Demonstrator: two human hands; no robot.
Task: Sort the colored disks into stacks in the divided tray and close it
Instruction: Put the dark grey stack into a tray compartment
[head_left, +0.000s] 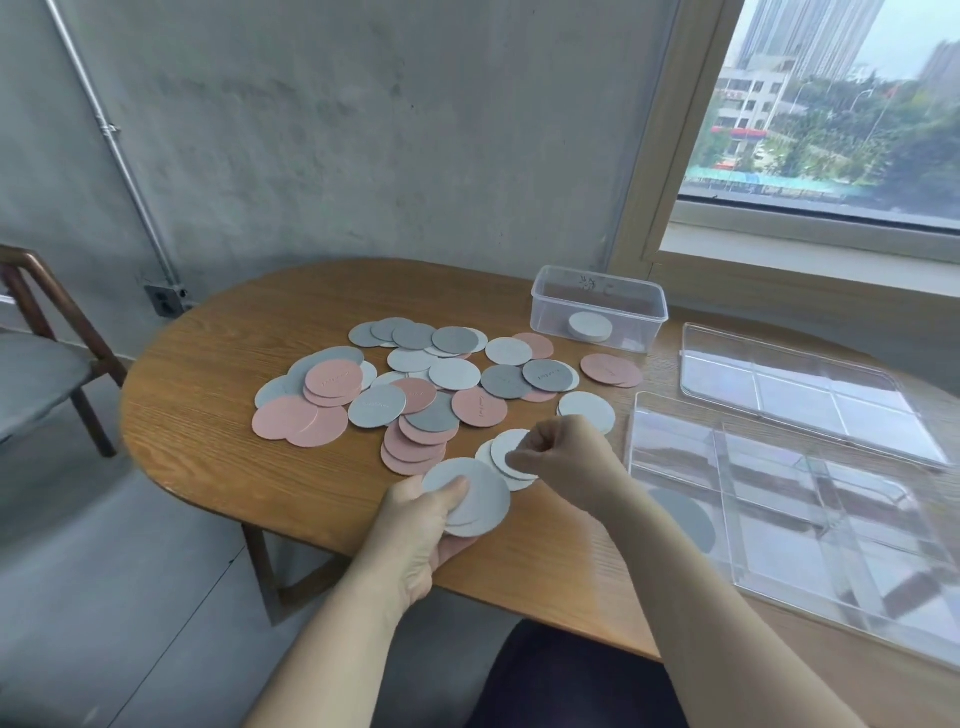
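Gripping thin pale grey round disks (470, 501) in left hand (415, 535); pinching white round disk (511, 452) at one o'clock with right hand (563, 460). Risks spilling loose fan, mixing similar shades.

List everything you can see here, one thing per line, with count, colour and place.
Table: one, brown wood, under everything.
Loose disks: dozens, pink, grey and white, spread mid-table.
Divided tray: one, clear, open, near right.
Grey disk: one seen, in the tray's left side.
Lid: one, clear, behind the tray.
Box: one, clear, far side of the table, holding a white stack.
Chair: one, brown frame, left of the table.
Window: one, upper right.
Left hand: holds a few white disks near the table edge.
Right hand: pinches a white disk by its edge.
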